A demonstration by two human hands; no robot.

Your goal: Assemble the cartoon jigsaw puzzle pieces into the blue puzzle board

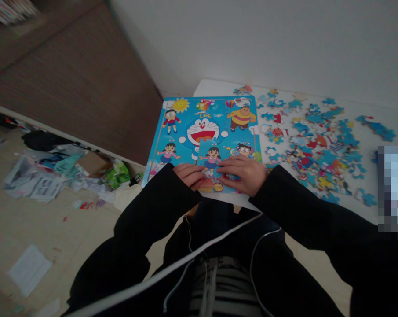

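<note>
A blue cartoon puzzle board [203, 132] lies on the white table [215, 87] in front of me. My left hand [189, 175] rests on its near edge with fingers curled against the picture. My right hand [243, 173] lies beside it, fingers stretched flat and pressing on a joined patch of puzzle pieces [212, 157] that shows a girl figure, laid on the board's lower middle. Both hands touch that patch from either side. My black sleeves cover the board's near edge.
Several loose puzzle pieces [317, 141] are scattered over the table to the right of the board. A brown cabinet [76, 83] stands at the left. Papers and rubbish [56, 171] litter the floor below it. A blurred object [395, 189] sits at the right edge.
</note>
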